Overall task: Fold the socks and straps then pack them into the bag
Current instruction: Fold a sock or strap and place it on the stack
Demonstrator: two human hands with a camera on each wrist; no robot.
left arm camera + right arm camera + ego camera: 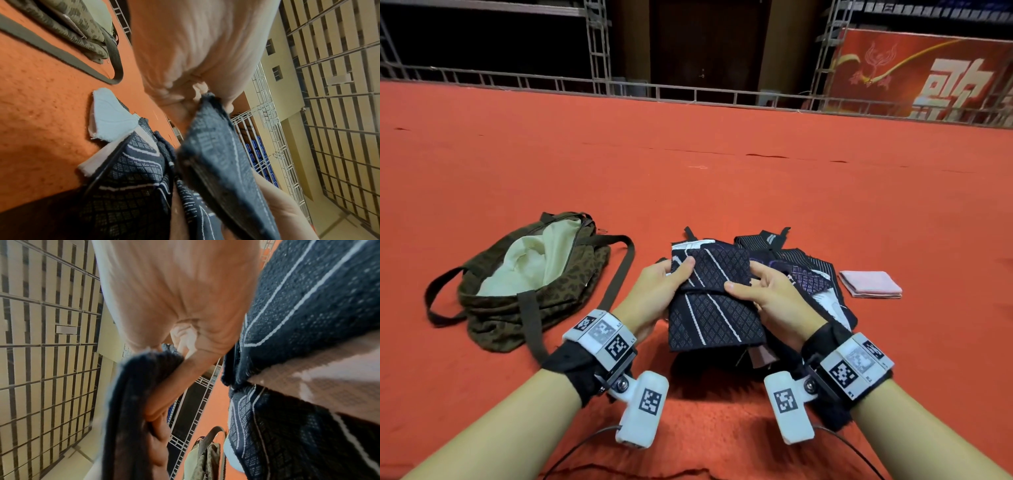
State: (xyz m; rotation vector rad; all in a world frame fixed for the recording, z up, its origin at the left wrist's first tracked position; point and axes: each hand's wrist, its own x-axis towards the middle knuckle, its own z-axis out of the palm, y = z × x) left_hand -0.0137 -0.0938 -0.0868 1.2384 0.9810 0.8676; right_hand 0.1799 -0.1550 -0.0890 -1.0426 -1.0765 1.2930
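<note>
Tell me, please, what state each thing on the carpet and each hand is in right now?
Bag: unzipped, mouth gaping, pale lining showing, lying on the carpet.
Dark patterned sock: partly folded, held up over the pile.
Left hand: grips the sock's left edge, thumb on top.
Right hand: grips the sock's right edge.
Pile of dark socks and straps: loose, unfolded.
Pink cloth: folded flat, lying apart to the right.

Both forearms extended forward, bare, each wrist wearing a marker-tagged camera band, left hand (pixel 659 286) thumb on top with fingers curled under, right hand (pixel 770 296) mirrored opposite, thumb on top, both pinching the same sock (pixel 714 298).
</note>
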